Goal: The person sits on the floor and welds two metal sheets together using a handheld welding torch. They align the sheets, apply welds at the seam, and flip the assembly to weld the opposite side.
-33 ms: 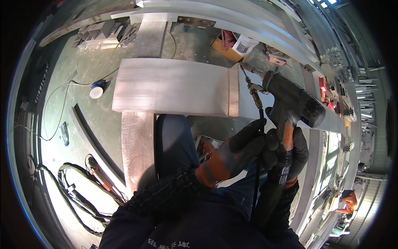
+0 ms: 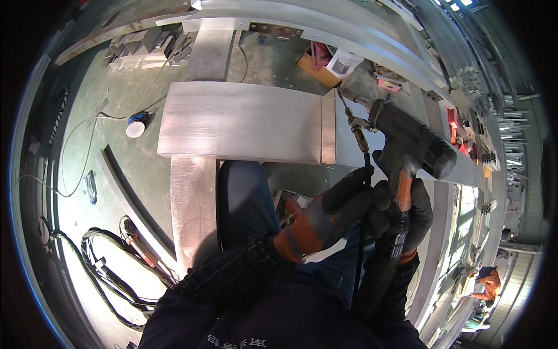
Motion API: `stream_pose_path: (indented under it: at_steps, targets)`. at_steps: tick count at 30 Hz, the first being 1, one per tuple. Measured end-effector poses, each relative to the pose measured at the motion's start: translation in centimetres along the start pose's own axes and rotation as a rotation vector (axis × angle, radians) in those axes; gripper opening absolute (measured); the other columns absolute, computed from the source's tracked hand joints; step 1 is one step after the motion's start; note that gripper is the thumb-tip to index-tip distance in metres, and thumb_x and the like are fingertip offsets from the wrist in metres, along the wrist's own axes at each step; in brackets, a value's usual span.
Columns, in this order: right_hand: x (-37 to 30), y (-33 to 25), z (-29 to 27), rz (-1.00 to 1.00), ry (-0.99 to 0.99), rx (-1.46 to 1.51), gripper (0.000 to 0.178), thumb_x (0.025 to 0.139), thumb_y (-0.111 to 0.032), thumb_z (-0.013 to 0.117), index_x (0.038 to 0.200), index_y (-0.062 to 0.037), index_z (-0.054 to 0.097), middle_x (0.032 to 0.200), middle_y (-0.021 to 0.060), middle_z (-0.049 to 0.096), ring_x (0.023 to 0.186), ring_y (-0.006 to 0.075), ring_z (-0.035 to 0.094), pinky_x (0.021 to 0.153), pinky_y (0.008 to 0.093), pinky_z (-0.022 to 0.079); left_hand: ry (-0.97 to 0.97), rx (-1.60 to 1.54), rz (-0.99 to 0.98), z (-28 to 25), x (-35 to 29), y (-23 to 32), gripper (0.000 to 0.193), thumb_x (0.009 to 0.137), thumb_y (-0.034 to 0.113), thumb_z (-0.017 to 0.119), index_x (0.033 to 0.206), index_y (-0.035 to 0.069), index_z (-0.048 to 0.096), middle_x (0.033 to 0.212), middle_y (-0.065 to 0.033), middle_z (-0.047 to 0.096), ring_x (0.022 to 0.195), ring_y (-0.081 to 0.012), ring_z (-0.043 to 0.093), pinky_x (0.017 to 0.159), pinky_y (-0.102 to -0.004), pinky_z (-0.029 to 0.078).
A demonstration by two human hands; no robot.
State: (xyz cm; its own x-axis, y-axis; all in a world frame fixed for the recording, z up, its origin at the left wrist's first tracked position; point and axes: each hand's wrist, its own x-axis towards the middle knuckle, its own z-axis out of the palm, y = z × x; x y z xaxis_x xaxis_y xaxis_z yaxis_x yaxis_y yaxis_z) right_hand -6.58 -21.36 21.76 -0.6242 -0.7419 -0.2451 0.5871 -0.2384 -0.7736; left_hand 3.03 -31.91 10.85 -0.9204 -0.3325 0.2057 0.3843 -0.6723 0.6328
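Note:
My right hand, in a black and orange glove, is wrapped round the handle of a welding gun with a black barrel-shaped body. The gun's nozzle tip points up and left, at the right end of a brushed metal beam. Alongside the nozzle runs a thin wire-feed tube with brass fittings. My left hand, gloved the same way, has its fingers closed round this black tube below the fittings. A narrow metal strip crosses the beam's end near the tip.
An upright metal member meets the beam's left part. On the floor at left lie an angle grinder, black cables and a long metal bar. Beyond the beam stand a cardboard box and a white bucket. Far right, a person in orange bends over.

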Motion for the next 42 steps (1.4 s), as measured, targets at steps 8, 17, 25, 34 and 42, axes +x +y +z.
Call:
stream_pose_path:
  at_steps: [8,17,25,34,42]
  targets:
    - [0.6,0.2,-0.7,0.016,0.023,-0.028,0.058,0.108,-0.054,0.042,0.111,0.0011,0.059,0.089,0.0152,0.066,0.050,0.0201,0.057,0.042,0.0311,0.047,0.020,0.018,-0.037,-0.6,0.4,-0.2,0.050,0.109,0.012,0.057,0.156,0.001,0.042,0.143,-0.0129,0.060,0.129,-0.0193,0.060,0.107,-0.0351,0.051]
    - [0.5,0.3,0.7,-0.014,0.069,-0.023,0.059,0.107,-0.055,0.044,0.109,0.0028,0.059,0.087,0.0142,0.066,0.049,0.0190,0.057,0.040,0.0304,0.046,0.022,0.064,-0.006,-0.9,0.3,-0.7,0.051,0.108,0.013,0.058,0.155,0.000,0.042,0.145,-0.0165,0.059,0.132,-0.0229,0.059,0.108,-0.0370,0.051]
    - [0.4,0.3,0.3,0.001,0.069,-0.019,0.058,0.107,-0.053,0.043,0.115,0.0023,0.058,0.087,0.0143,0.066,0.052,0.0193,0.059,0.043,0.0305,0.049,-0.012,0.087,-0.042,-0.9,0.1,0.0,0.054,0.109,0.011,0.055,0.159,0.001,0.036,0.146,-0.0128,0.058,0.132,-0.0197,0.059,0.109,-0.0328,0.051]
    - [0.1,0.3,0.4,0.000,0.049,0.012,0.056,0.109,-0.051,0.042,0.127,0.0000,0.055,0.091,0.0155,0.067,0.053,0.0206,0.061,0.046,0.0315,0.052,-0.007,-0.097,-0.122,-0.2,0.3,1.2,0.050,0.110,0.011,0.055,0.157,0.001,0.041,0.142,-0.0112,0.061,0.127,-0.0172,0.061,0.105,-0.0323,0.052]
    - [-0.5,0.5,0.4,0.008,0.057,0.025,0.061,0.108,-0.051,0.043,0.138,0.0017,0.049,0.091,0.0150,0.067,0.053,0.0199,0.059,0.044,0.0306,0.050,0.059,-0.015,-0.087,0.4,0.0,1.5,0.046,0.109,0.016,0.056,0.153,0.002,0.048,0.129,-0.0083,0.068,0.111,-0.0140,0.068,0.093,-0.0312,0.057]
